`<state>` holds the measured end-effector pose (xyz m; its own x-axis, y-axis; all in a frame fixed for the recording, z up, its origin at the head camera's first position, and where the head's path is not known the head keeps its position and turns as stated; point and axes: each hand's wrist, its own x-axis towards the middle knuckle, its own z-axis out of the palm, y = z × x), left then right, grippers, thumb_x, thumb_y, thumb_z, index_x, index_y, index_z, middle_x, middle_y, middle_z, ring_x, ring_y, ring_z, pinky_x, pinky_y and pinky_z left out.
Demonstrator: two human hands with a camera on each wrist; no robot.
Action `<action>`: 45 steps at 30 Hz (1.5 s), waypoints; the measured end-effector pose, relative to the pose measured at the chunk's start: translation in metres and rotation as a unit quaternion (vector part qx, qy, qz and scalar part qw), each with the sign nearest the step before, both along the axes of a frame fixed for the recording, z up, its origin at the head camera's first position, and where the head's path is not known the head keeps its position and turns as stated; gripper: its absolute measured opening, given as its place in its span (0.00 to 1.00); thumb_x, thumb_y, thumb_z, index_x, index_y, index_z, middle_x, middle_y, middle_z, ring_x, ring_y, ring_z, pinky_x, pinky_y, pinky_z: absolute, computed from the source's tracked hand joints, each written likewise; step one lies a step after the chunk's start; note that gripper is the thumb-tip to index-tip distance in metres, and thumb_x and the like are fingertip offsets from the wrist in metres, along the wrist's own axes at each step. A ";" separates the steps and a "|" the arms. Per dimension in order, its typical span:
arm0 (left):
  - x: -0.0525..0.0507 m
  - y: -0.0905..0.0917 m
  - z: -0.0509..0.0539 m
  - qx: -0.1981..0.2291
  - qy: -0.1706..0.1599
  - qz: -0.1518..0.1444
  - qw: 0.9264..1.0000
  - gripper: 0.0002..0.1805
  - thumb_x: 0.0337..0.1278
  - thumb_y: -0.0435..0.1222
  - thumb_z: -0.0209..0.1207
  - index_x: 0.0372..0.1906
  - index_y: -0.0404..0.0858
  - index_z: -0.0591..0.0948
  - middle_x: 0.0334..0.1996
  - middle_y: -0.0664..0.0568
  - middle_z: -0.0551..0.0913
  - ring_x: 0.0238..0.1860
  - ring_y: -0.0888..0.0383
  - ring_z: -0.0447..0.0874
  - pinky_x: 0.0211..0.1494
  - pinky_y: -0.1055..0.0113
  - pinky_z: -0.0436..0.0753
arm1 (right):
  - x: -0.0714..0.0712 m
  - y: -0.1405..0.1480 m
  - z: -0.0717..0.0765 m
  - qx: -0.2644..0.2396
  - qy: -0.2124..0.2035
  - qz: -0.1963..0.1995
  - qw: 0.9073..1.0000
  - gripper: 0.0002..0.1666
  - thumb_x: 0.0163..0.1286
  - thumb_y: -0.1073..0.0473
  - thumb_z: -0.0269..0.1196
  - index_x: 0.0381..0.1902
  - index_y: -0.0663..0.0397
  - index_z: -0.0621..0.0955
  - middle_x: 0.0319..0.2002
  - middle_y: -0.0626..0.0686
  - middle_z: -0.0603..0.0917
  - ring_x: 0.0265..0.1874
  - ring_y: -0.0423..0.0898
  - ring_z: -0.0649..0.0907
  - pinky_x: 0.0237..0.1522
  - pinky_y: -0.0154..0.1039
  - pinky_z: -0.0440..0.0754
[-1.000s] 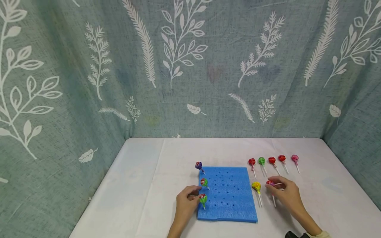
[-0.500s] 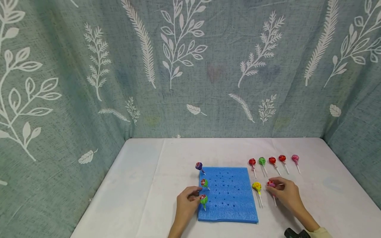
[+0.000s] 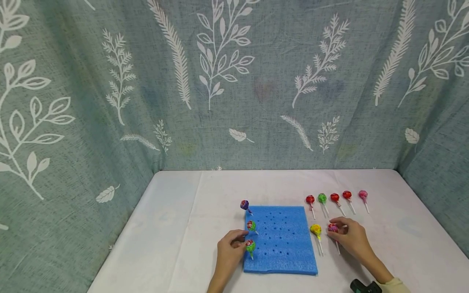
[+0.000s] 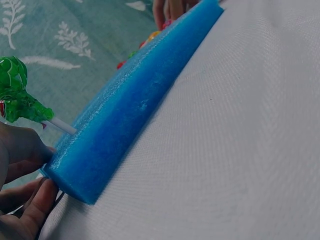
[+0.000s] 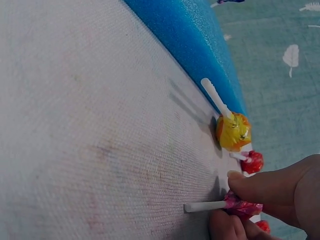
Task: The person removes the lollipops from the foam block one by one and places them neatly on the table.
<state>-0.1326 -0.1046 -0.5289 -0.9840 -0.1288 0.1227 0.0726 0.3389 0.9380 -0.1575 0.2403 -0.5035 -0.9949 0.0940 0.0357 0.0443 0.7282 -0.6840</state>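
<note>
My left hand [image 3: 231, 248] grips the left edge of a blue foam board [image 3: 282, 260] dotted with small holes; in the left wrist view, thumb and fingers lie on either side of its corner. A green lollipop [image 3: 250, 245] stands in the foam beside that hand, with a red-and-green lollipop [image 3: 251, 225] and a purple lollipop [image 3: 244, 204] farther back along the same edge. To the right of the board, my right hand [image 3: 353, 238] pinches a pink lollipop [image 5: 243, 206] by its wrapped head, between thumb and fingers. Its white stick points toward the near side, low over the cloth.
A yellow lollipop [image 3: 315, 230] lies between the board and my right hand. Behind it is a row of several lollipops, among them a green one [image 3: 322, 198] and a light pink one [image 3: 363, 194]. White cloth covers the table [image 3: 176, 228]; a patterned curtain [image 3: 256, 134] hangs behind.
The right fingers have shifted slightly around the pink lollipop's head, and more of the head shows now. The left hand, the board and the other lollipops have stayed in place.
</note>
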 end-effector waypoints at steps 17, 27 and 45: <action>0.000 -0.002 0.000 -0.003 0.003 -0.008 1.000 0.15 0.43 0.23 0.65 0.39 0.39 0.86 0.38 0.53 0.84 0.38 0.56 0.81 0.39 0.72 0.81 | 0.000 -0.001 0.012 0.008 0.003 -0.001 1.000 0.22 0.54 0.60 0.70 0.46 0.64 0.79 0.41 0.63 0.78 0.32 0.51 0.73 0.27 0.35 0.75; 0.001 -0.001 -0.001 -0.008 0.003 -0.007 1.000 0.15 0.42 0.23 0.66 0.39 0.39 0.86 0.39 0.53 0.83 0.38 0.57 0.81 0.38 0.71 0.81 | 0.000 -0.016 0.019 -0.008 0.084 0.024 0.996 0.19 0.57 0.58 0.70 0.46 0.57 0.81 0.41 0.59 0.80 0.36 0.52 0.78 0.29 0.39 0.81; 0.001 0.000 -0.001 -0.013 0.001 -0.004 1.000 0.15 0.43 0.23 0.65 0.39 0.41 0.86 0.39 0.54 0.83 0.38 0.58 0.81 0.38 0.72 0.80 | 0.009 -0.071 0.058 -0.071 0.098 0.086 0.989 0.17 0.56 0.61 0.70 0.45 0.55 0.82 0.43 0.54 0.81 0.40 0.50 0.80 0.36 0.35 0.80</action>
<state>-0.1314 -0.1049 -0.5297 -0.9847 -0.1181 0.1284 0.0777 0.3623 0.9288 -0.1484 0.1692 -0.4457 -0.9717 -0.0585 0.2290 -0.2164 0.6097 -0.7625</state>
